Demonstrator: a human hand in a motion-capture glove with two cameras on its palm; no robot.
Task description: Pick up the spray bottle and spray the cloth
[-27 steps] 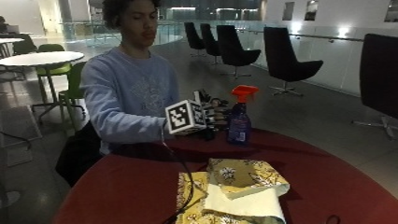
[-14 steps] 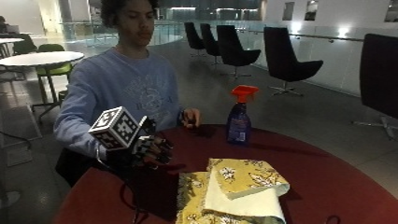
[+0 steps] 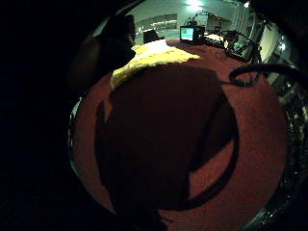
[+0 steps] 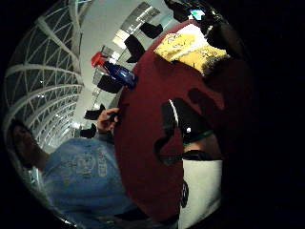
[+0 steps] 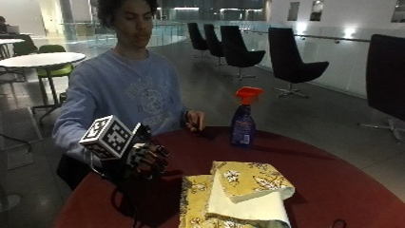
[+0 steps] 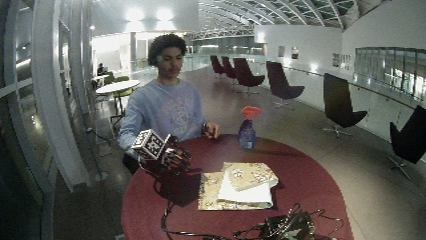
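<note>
Gloved right hand (image 5: 147, 159) (holding nothing) hovers beside cloth (image 5: 237, 194)

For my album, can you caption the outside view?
Gloved right hand hovers beside folded yellow cloth; blue spray bottle stands untouched.

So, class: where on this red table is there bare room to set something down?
Bare tabletop lies between the spray bottle and the folded cloth, and right of both. It is crowded at the near left, where the gloved right hand hovers beside the cloth.
</note>
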